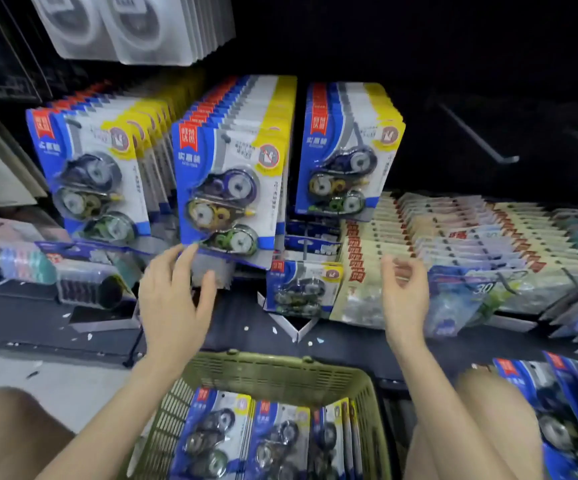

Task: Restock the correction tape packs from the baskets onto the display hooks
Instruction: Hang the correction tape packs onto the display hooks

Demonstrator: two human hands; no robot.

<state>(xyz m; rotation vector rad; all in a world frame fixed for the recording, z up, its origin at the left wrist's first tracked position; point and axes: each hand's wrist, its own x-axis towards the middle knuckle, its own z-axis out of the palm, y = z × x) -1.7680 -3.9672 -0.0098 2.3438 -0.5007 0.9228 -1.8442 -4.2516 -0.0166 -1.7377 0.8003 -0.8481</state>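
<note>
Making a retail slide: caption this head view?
Left hand touches the middle hanging row of blue-and-yellow correction tape packs; right hand open; green plastic basket of more below.

We are in a shop, facing a stationery display. At 12 o'clock identical carded correction tape packs (225, 181) hang in dense rows, many copies deep, like retail stock. At 2 o'clock a bare metal display hook (478, 133) juts from the dark back panel. At 3 o'clock more packaged stationery (471, 230) lies in overlapping rows. At 6 o'clock a green plastic shopping basket (280, 375) holds further packs. At 11 o'clock clear blister packs (124, 29) hang.
</note>
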